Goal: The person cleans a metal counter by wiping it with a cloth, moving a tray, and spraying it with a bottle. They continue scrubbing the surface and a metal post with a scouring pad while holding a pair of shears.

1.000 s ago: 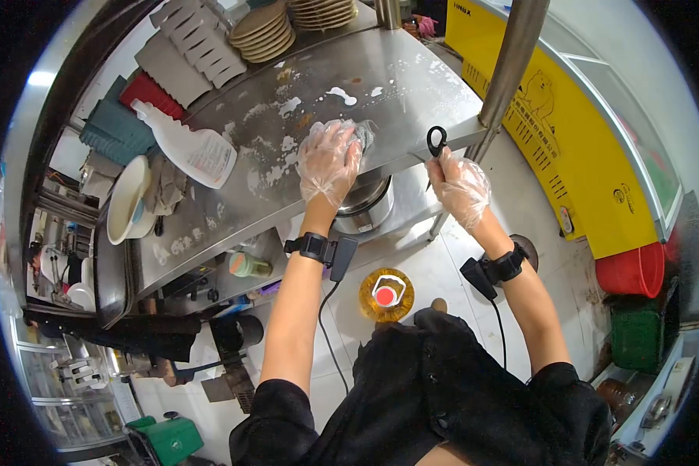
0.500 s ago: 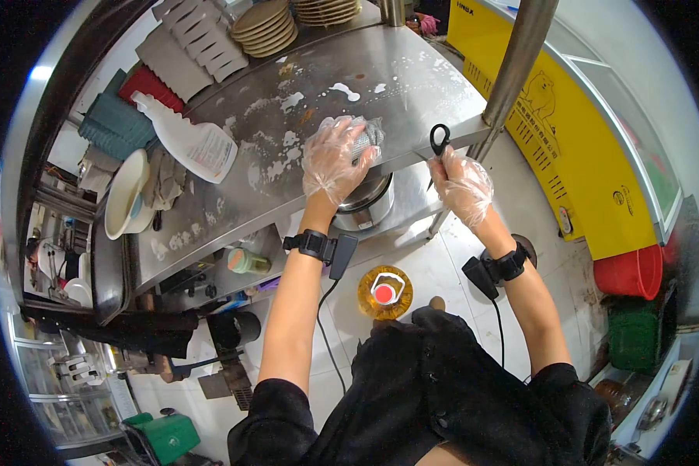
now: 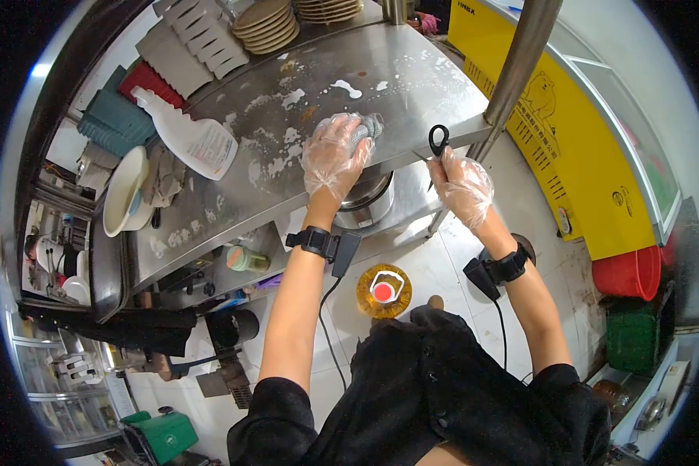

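My left hand [image 3: 330,159], in a clear plastic glove, is closed on a grey mesh scouring pad [image 3: 366,130] near the front edge of the steel table [image 3: 412,78]. White foam patches [image 3: 281,159] lie on the tabletop around and beyond this hand. To its right, my gloved right hand [image 3: 464,188] grips a pair of black-handled scissors [image 3: 439,140] just off the table's corner. One handle loop points up; the blades are mostly hidden by the fingers.
A white spray bottle [image 3: 198,144] lies at the table's left, near a pale bowl [image 3: 124,194]. Stacked plates [image 3: 264,27] stand at the back. Below are a metal pot [image 3: 369,206] and an oil jug [image 3: 382,304]. A steel post [image 3: 520,66] rises at the right corner.
My left hand has shifted slightly, and its fingers are bunched more around the scouring pad, which sits at a different tilt. My right hand with the scissors stays almost still.
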`<state>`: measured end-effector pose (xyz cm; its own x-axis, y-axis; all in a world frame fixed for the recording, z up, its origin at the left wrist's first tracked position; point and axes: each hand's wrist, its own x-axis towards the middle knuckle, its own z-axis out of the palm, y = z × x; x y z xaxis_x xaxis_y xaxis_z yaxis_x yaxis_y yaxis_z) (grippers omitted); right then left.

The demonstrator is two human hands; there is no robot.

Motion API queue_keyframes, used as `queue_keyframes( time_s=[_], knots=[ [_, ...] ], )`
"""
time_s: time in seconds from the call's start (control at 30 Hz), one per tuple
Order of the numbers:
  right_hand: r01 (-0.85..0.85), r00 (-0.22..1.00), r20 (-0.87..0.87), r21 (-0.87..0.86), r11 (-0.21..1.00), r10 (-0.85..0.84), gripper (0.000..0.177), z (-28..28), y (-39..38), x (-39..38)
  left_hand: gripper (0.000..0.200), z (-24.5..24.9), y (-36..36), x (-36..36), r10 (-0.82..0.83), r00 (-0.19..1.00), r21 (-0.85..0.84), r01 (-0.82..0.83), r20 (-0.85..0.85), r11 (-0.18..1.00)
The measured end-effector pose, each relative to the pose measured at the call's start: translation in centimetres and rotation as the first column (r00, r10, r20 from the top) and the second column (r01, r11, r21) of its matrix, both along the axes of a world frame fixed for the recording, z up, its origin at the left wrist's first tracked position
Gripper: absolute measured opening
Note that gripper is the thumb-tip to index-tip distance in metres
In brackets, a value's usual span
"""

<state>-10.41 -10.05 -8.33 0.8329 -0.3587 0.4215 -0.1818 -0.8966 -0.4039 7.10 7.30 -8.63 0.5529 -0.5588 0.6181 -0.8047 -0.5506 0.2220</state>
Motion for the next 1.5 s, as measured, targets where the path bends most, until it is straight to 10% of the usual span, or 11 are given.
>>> queue_keyframes(
  time_s=[1.5],
  knots=[
    [-0.043, 0.99, -0.134, 0.067, 0.997, 0.052, 0.025, 2.1, 4.8, 2.2, 0.032, -0.6, -0.1, 0.5, 0.028, 0.999, -0.077, -0.027, 0.02, 0.997]
  ],
)
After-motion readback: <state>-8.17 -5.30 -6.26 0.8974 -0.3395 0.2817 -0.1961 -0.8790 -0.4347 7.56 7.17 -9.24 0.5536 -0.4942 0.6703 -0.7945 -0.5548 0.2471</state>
